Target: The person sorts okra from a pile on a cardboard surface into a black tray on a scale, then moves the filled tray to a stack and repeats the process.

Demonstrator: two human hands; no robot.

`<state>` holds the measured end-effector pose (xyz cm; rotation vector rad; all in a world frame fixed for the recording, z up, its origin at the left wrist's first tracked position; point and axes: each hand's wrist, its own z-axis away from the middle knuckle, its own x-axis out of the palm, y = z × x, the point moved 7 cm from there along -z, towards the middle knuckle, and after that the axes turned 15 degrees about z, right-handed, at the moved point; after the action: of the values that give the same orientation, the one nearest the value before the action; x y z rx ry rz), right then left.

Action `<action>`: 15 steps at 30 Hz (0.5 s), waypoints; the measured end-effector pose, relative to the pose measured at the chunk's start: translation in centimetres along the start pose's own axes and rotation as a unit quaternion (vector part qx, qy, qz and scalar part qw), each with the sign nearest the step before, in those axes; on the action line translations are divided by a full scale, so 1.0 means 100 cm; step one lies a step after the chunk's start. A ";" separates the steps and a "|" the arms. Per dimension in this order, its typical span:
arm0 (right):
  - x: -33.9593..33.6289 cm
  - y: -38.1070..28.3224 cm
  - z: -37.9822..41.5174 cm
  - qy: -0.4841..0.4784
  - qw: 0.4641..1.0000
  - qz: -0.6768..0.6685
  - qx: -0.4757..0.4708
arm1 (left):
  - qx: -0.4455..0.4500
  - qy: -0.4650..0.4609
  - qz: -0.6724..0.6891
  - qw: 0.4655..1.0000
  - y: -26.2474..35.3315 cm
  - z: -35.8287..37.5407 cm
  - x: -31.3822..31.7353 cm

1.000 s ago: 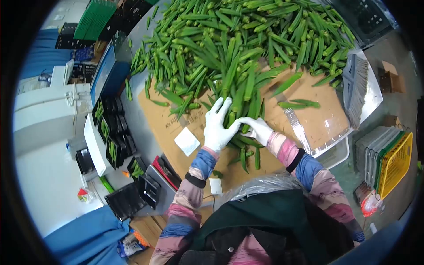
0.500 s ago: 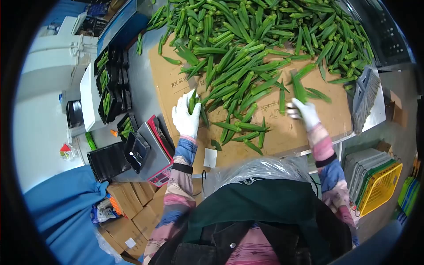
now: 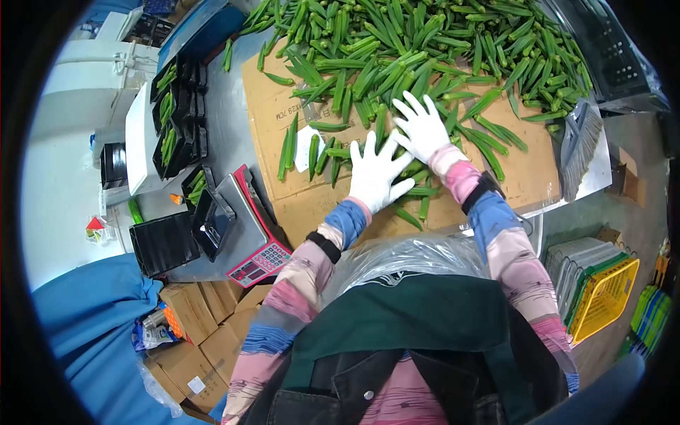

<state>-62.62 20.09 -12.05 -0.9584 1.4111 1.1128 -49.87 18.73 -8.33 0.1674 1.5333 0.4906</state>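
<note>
A large heap of green okra (image 3: 397, 35) covers the far part of a flat cardboard sheet (image 3: 304, 212). My left hand (image 3: 377, 173), in a white glove, lies with fingers spread over a few pods near the middle of the cardboard. Just to its upper right is my right hand (image 3: 425, 133), also gloved, its fingers stretched out over the near side of the heap. The pods under both palms are partly hidden. Several loose pods (image 3: 289, 149) rest to the left, beside a white paper card (image 3: 306, 149). Other loose pods (image 3: 489, 145) are right of my right hand.
Black trays with okra (image 3: 170, 124) stand at the left, near a pink-edged scale (image 3: 261, 263) and an unfilled black tray (image 3: 164, 249). A grey brush (image 3: 582, 149) lies at the right table edge. Stacked baskets, the front one a yellow basket (image 3: 605, 301), stand below right.
My left hand has moved right, away from the pods by the white card. My right hand has let go of an okra pod and moved left, close to my left hand.
</note>
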 end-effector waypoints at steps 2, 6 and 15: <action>-0.003 0.011 0.033 -0.031 0.999 0.018 -0.005 | 0.011 -0.008 -0.005 1.000 0.001 0.020 0.002; -0.005 0.044 0.093 0.030 0.998 -0.050 0.027 | -0.001 -0.027 -0.004 1.000 -0.014 0.059 -0.012; -0.018 0.059 0.154 0.041 0.992 0.034 0.113 | -0.109 -0.030 0.020 0.993 -0.063 0.119 -0.017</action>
<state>-64.29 36.45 -9.78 -0.8069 1.6087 0.9475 -36.91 14.76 -8.73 0.0422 1.4088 0.6746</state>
